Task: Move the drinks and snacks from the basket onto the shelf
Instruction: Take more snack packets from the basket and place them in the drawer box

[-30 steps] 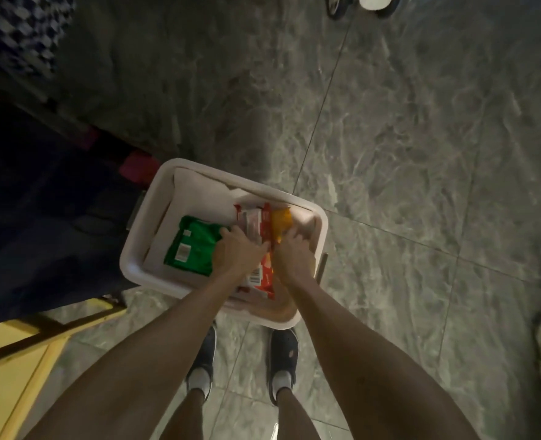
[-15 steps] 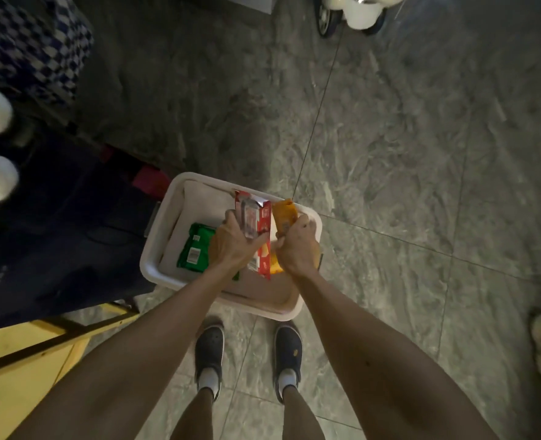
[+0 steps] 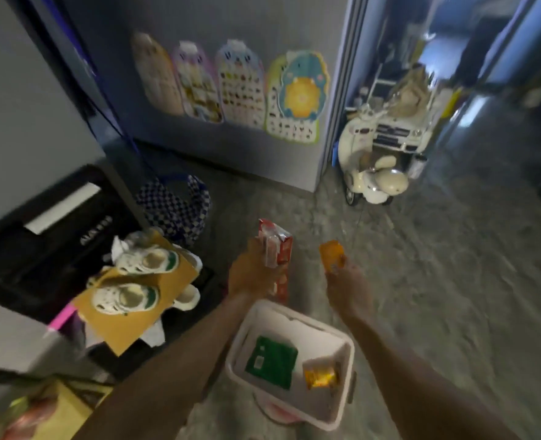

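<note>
1. At the far left we see a dark cabinet (image 3: 40, 249), and on it a sheet of brown cardboard (image 3: 136, 303) carrying two white shoes with green trim (image 3: 136, 281).
2. Just beyond the cardboard, a blue-and-white checkered bag (image 3: 174, 208) sits on the floor against the grey wall.
3. On that wall hang four colourful animal-shaped posters (image 3: 231, 84) in a row.
4. Our left hand (image 3: 253, 274) is raised above the far rim of the basket, its grip closed around a red and white snack box (image 3: 275, 252), held upright and clear of the basket.
5. Below the hands, the white basket (image 3: 240, 344) rests on the grey marble floor (image 3: 437, 296). Inside it a green packet (image 3: 272, 360) lies flat toward the left, and a small orange-yellow packet (image 3: 320, 376) lies beside it on the right; the two are apart.
6. Our right hand (image 3: 345, 287) is lifted beside the left, its grip closed on an orange packet (image 3: 332, 255) that sticks up above the fingers. It is blurred, so we cannot tell what it contains.
7. Farther right, past the wall's corner, a cream toy scooter (image 3: 374, 176) stands on the floor.
</note>
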{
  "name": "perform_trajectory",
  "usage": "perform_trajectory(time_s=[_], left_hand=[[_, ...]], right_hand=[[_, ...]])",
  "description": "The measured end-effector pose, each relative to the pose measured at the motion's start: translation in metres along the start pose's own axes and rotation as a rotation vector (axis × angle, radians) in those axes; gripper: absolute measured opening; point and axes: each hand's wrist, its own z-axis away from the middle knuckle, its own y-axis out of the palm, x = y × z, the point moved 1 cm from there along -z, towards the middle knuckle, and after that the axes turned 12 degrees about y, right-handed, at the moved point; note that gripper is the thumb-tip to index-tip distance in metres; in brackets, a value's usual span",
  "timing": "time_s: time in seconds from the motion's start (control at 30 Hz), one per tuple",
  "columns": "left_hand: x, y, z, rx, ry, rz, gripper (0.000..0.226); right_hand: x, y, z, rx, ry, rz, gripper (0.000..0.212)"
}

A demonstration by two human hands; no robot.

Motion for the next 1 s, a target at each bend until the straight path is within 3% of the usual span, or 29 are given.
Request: perform_trajectory(time_s=[0.1,0.3,0.5,0.73,1.0], left_hand=[[-0.006,-0.07,-0.008,-0.06,0.078,-0.069,0.068],[-0.017,-0.193,-0.008,-0.206,-0.093,0.079,0.087],[-0.014,-0.267,0.04,-0.356,-0.259,0.124,0.073],[0.016,-0.34,0.167,-0.51,-0.43,0.067,0.077],[0.053,-0.414,0.387,-0.744,-0.743,-0.005,0.071]], right_hand=[[0.052,-0.047,0.013,-0.07,-0.124,-0.046,0.031],[0.145,-0.109,0.029,-0.046,-0.236,-0.111,0.039],[0.219,-0.149,0.095,0.04,-0.499,-0.12,0.041],[0.284,-0.132,0.187,0.169,-0.79,-0.069,0.05],[0.326,-0.084,0.392,0.317,-1.175,-0.064,0.05]])
